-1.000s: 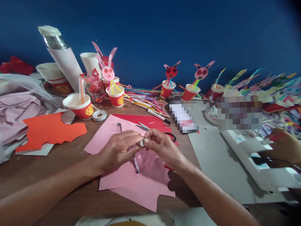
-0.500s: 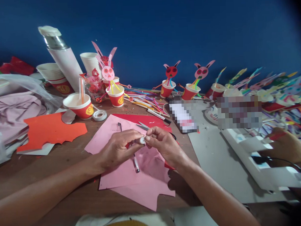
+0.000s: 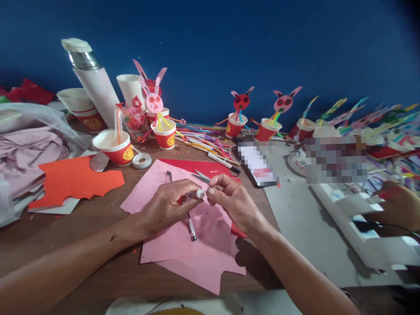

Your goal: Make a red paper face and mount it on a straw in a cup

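My left hand (image 3: 165, 202) grips a small white-tipped tube (image 3: 199, 193) between thumb and fingers, its tip pointing right. My right hand (image 3: 234, 200) is pinched just beside that tip; whatever it holds, if anything, is too small to make out. Both hands are above pink paper sheets (image 3: 165, 248) with cut-out edges. A clear-barrelled pen (image 3: 192, 228) lies on the pink paper beneath the left hand. Behind the right fingers, the scissors' blades (image 3: 201, 177) show, their handles mostly hidden. Red paper (image 3: 182, 165) sticks out from under the pink.
Orange paper scraps (image 3: 80, 180), a tape roll (image 3: 141, 160) and a red paper cup (image 3: 115, 149) stand to the left. Rabbit-faced cup figures (image 3: 166, 133) and loose straws (image 3: 202, 141) line the back. On the right are a phone (image 3: 256, 162) and another person's arm (image 3: 404, 208).
My right fingers have drawn slightly away from the tube's tip, leaving a small gap. More of the white tip shows. The whole view has shifted a little.
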`<state>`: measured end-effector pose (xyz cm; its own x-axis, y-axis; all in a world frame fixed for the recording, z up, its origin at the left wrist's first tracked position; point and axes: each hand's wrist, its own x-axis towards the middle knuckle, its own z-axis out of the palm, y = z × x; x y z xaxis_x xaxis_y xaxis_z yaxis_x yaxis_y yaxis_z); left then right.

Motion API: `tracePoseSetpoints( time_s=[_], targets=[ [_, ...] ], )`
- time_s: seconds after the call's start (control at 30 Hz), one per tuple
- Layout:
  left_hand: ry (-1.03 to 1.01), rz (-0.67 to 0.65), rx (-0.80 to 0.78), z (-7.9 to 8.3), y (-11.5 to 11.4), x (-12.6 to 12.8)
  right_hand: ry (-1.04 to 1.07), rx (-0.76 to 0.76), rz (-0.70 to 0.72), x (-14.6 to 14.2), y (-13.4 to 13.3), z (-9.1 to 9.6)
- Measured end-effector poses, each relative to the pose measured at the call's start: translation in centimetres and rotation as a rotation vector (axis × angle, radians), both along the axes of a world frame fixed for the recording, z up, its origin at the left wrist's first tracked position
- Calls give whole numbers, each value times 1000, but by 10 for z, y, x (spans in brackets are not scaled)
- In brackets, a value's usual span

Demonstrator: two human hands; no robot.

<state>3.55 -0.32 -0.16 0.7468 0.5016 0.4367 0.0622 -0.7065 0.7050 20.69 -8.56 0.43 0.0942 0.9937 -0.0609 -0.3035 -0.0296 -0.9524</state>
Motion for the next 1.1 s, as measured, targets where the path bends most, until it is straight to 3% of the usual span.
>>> tracePoseSetpoints(
  time_s=[0.4,0.77,1.1],
  targets=[
    [15,66,314,-2,-5,1,-344,-8,-89,-8,-2,-12],
    [11,12,195,0,-4,-1,-324,-57,-41,-7,-1,-8],
    [8,13,160,1,-6,1,-262,-57,-83,-7,0,-6]
  ],
)
